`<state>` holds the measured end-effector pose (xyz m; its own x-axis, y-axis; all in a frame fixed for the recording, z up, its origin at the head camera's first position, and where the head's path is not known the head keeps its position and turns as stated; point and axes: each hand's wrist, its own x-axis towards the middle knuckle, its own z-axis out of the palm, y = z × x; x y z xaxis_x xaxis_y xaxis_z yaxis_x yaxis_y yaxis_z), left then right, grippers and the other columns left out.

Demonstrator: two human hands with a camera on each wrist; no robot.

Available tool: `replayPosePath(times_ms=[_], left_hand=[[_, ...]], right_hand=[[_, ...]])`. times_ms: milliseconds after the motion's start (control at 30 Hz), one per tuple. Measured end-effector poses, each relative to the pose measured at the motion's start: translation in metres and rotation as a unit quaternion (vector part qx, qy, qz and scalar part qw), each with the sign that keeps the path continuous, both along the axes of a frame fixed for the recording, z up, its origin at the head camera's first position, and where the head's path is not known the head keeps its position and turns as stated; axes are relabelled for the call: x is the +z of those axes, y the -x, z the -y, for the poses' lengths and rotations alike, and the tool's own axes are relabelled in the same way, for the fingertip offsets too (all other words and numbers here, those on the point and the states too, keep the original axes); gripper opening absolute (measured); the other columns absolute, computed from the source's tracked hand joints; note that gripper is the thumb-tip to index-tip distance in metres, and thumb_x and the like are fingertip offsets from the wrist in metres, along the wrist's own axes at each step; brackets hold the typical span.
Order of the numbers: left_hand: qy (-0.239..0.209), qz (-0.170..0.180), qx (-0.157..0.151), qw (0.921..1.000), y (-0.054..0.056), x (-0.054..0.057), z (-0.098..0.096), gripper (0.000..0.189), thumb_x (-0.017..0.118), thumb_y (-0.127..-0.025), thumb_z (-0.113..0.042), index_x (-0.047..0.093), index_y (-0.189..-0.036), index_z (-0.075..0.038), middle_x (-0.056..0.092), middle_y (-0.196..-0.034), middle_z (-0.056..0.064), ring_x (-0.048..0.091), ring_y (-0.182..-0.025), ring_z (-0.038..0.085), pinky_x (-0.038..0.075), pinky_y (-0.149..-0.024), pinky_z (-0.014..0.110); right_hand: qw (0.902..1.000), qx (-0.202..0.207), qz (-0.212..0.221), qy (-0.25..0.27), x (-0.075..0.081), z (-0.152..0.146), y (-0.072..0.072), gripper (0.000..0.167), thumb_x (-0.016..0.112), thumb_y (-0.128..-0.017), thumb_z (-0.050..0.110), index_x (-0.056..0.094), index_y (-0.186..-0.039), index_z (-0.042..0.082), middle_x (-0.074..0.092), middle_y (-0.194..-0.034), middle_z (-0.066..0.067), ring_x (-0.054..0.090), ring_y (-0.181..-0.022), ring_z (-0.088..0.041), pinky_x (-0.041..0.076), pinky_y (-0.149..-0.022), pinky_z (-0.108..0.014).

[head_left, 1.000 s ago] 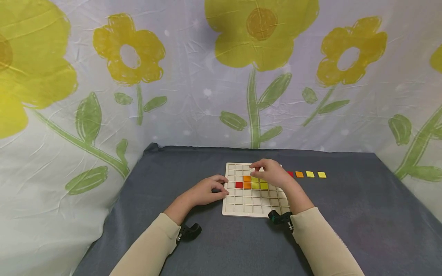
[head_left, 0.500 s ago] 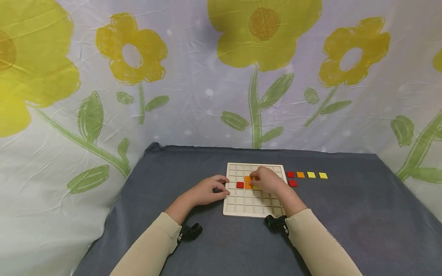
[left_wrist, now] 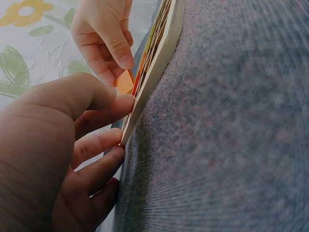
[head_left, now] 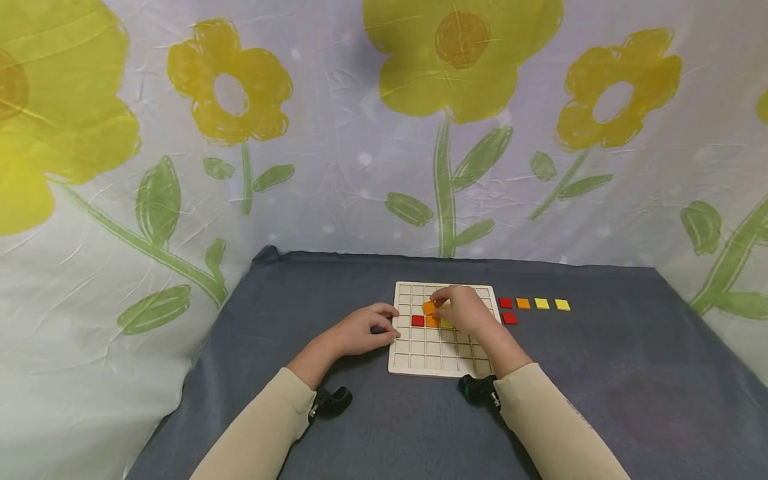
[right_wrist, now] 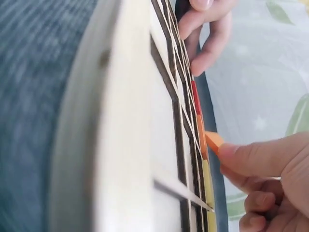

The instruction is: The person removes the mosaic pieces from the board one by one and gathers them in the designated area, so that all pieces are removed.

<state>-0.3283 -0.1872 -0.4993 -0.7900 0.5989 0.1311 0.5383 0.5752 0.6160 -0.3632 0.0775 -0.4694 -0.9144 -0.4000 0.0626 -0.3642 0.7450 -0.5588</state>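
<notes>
My right hand is over the wooden grid board, its thumb and a finger pinching an orange tile. That tile is tilted, one side raised off the board. Just below it in the head view, a red tile, a second orange tile and a yellow tile lie in a row of cells; my right hand covers other cells there. At the board's left edge my left hand touches the rim with its fingertips, fingers loosely bent, as the left wrist view also shows.
Right of the board, on the dark cloth, lie two red tiles, an orange tile and two yellow tiles. A flower-printed curtain hangs behind. Each wrist carries a black camera mount.
My right hand has come down from above the board onto the upper orange tile and tilted it up out of its flat position. The left hand stays at the board's edge.
</notes>
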Motion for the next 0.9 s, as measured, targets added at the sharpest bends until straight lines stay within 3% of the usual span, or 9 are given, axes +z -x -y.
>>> replayPosePath(times_ms=[300, 567, 700, 900], left_hand=[[0.0, 0.006, 0.0, 1.0, -0.001, 0.0, -0.001, 0.015, 0.07, -0.1, -0.021, 0.082, -0.1, -0.013, 0.058, -0.139, 0.008, 0.056, -0.124, 0.025, 0.046, -0.102, 0.043], [-0.003, 0.008, 0.004, 1.0, -0.001, 0.001, 0.0, 0.014, 0.07, -0.1, -0.021, 0.082, -0.1, -0.013, 0.058, -0.14, 0.008, 0.056, -0.124, 0.025, 0.046, -0.102, 0.044], [-0.003, 0.004, 0.002, 1.0, -0.002, 0.001, 0.0, 0.015, 0.07, -0.1, -0.021, 0.082, -0.099, -0.013, 0.057, -0.14, 0.008, 0.057, -0.123, 0.025, 0.047, -0.101, 0.043], [-0.003, 0.002, 0.001, 1.0, -0.002, 0.001, 0.0, 0.015, 0.07, -0.1, -0.021, 0.082, -0.101, -0.013, 0.057, -0.14, 0.007, 0.056, -0.124, 0.025, 0.047, -0.101, 0.043]], right_hand=[[1.0, -0.001, -0.007, 0.001, -0.001, -0.003, 0.0, 0.025, 0.076, -0.093, 0.009, 0.076, -0.118, 0.005, 0.071, -0.099, -0.003, 0.064, -0.096, -0.025, 0.053, -0.088, -0.043], [0.9985, -0.004, 0.018, 0.052, 0.019, -0.013, -0.001, 0.025, 0.072, -0.097, 0.012, 0.075, -0.121, 0.007, 0.071, -0.1, -0.003, 0.055, -0.077, -0.021, 0.045, -0.063, -0.034], [0.9969, -0.003, 0.034, 0.072, 0.029, -0.022, -0.003, 0.028, 0.071, -0.098, 0.014, 0.074, -0.125, 0.007, 0.07, -0.102, -0.004, 0.052, -0.074, -0.021, 0.044, -0.063, -0.034], [0.9952, 0.006, 0.041, 0.089, 0.036, -0.04, 0.002, 0.03, 0.07, -0.099, 0.016, 0.072, -0.127, 0.006, 0.07, -0.106, -0.006, 0.057, -0.082, -0.023, 0.048, -0.068, -0.037]])
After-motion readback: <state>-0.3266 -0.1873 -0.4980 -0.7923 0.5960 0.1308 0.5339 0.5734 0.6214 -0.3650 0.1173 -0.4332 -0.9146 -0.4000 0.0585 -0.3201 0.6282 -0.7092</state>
